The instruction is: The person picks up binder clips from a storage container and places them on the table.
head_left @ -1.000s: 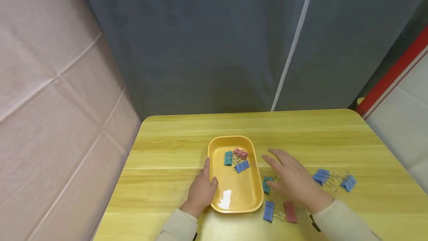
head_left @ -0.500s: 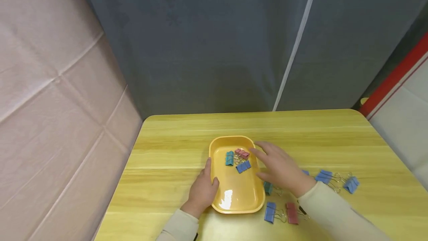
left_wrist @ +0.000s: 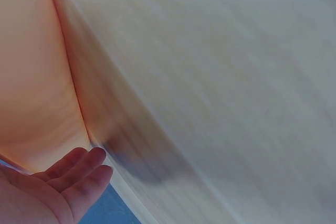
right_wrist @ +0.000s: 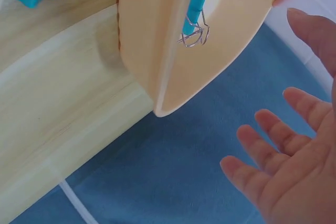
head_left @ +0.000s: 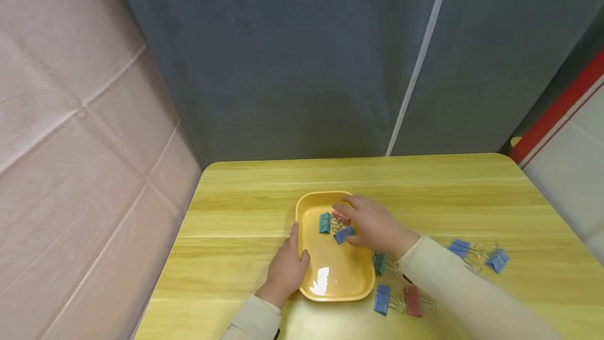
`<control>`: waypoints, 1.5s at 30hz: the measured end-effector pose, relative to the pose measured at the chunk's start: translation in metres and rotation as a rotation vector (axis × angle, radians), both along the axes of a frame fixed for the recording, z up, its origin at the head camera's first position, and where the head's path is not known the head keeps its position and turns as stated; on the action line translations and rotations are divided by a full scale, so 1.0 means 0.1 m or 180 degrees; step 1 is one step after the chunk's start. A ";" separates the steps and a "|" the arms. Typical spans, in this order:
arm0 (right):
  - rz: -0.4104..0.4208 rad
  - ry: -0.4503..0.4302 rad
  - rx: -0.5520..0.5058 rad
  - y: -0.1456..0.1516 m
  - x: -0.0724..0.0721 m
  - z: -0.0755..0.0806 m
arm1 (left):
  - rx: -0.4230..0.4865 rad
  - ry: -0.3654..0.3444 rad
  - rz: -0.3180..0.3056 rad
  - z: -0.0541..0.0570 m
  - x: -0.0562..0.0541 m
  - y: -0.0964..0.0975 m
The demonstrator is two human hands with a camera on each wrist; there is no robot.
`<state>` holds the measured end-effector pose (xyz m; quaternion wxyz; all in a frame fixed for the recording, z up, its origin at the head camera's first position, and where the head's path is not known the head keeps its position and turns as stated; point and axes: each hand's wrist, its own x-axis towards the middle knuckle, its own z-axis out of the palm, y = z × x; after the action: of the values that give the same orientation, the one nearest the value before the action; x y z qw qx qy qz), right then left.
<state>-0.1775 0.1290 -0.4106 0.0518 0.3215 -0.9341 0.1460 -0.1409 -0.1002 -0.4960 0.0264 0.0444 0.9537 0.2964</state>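
Observation:
A yellow tray point(head_left: 336, 298) holds a teal binder clip point(head_left: 325, 223), a red binder clip point(head_left: 341, 218) and a blue binder clip point(head_left: 343, 235), grouped toward its far end. My left hand point(head_left: 286, 269) rests against the tray's left side, thumb at the rim; in the left wrist view its fingers point(left_wrist: 86, 182) lie extended beside the outer wall. Over the tray's right rim reaches my right hand point(head_left: 375, 226), fingers spread above the red and blue clips, which it partly covers. Seen from the right wrist, that hand's fingers point(right_wrist: 262, 150) are apart with nothing between them.
Right of the tray on the wooden table point(head_left: 245, 198) lie a teal clip point(head_left: 380, 263), a blue clip point(head_left: 382, 299) and a red clip point(head_left: 413, 300). Farther right are blue clips point(head_left: 497, 260), partly behind the right sleeve point(head_left: 462, 282). A dark curtain point(head_left: 283, 67) hangs behind.
My right hand has moved left, from above the loose clips at the tray's right across the rim and over the clips inside. The left hand stays at the tray's side.

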 end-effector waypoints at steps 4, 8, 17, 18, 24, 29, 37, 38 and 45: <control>0.0096 -0.0095 0.0027 -0.08 -0.09 -0.01 | 0.0019 0.0004 -0.0010 0.00 0.00 -0.01; 0.0125 -0.0227 0.0136 -0.16 -0.16 -0.03 | 0.0016 0.0010 -0.0015 -0.01 -0.01 -0.01; 0.0104 -0.0461 0.0474 -0.37 -0.26 -0.10 | -0.0001 0.0032 -0.0051 -0.01 0.00 0.00; 0.0112 -0.0463 0.0504 -0.39 -0.27 -0.10 | -0.0006 0.0040 -0.0052 -0.01 0.00 0.00; 0.0057 -0.0492 0.0788 -0.49 -0.33 -0.16 | -0.0010 0.0030 -0.0046 -0.02 0.00 0.00; -0.0031 -0.0564 0.1012 -0.55 -0.38 -0.23 | -0.0012 0.0018 -0.0047 -0.02 0.00 0.00; -0.0125 -0.0624 0.1271 -0.62 -0.43 -0.32 | 0.0019 0.0031 -0.0042 -0.02 0.00 0.00; -0.0131 -0.0636 0.1288 -0.63 -0.44 -0.33 | 0.0018 0.0045 -0.0046 -0.02 0.00 0.00; -0.0207 -0.0680 0.1416 -0.70 -0.48 -0.38 | 0.0018 0.0028 -0.0035 0.01 0.02 0.00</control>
<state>-0.2251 0.0595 -0.4486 -0.1146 0.2775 -0.9533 -0.0318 -0.1389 -0.1001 -0.4955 0.0236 0.0511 0.9527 0.2987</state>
